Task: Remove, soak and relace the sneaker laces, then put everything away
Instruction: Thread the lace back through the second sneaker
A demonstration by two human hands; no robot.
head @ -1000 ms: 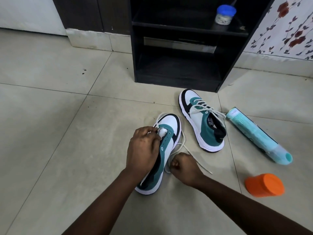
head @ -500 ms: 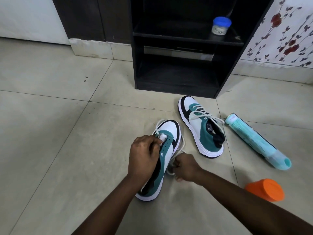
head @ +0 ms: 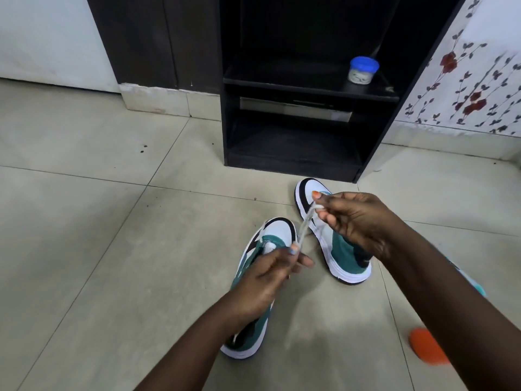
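Two white, teal and black sneakers lie on the tiled floor. The near sneaker (head: 279, 232) is under my left hand (head: 267, 275), toe pointing away from me. A white lace (head: 306, 224) runs taut and blurred from my left fingers up to my right hand (head: 355, 218), which pinches its upper end above the floor. The far sneaker (head: 342, 261) lies behind my right hand, mostly hidden by it. Whether the lace still passes through the near sneaker's eyelets is hidden by my left hand.
A black open shelf unit (head: 296, 162) stands just beyond the sneakers, with a blue-lidded jar (head: 363, 70) on its middle shelf. An orange cup (head: 428, 345) lies at the right beside my right forearm. A teal tube (head: 476, 286) peeks out behind that arm. Floral wall at right.
My right hand has risen from the floor beside the near sneaker and pulled the lace up and to the right. My left hand has slid slightly back along the sneaker, now pinching the lace.
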